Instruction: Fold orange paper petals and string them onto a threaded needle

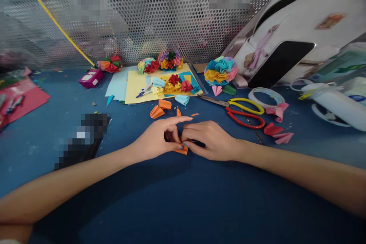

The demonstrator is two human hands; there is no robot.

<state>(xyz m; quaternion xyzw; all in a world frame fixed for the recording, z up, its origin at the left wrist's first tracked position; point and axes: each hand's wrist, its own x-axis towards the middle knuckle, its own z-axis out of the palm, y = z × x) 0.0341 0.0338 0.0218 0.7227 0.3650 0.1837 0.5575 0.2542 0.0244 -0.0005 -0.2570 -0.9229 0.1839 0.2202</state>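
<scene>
Between my two hands, low in the middle of the head view, is a folded piece of orange paper. My left hand pinches it between thumb and curled fingers, with the index finger stretched out above. Fingertips of my right hand close on the same paper from the other side, and part of it is hidden by them. Just beyond my left hand lie two pleated orange paper pieces and a small orange scrap.
Scissors with yellow and red handles lie right of centre, beside a tape roll. Yellow paper sheets carry crinkled paper flowers and a compass. A phone leans on a white backpack. Behind rises a perforated metal screen.
</scene>
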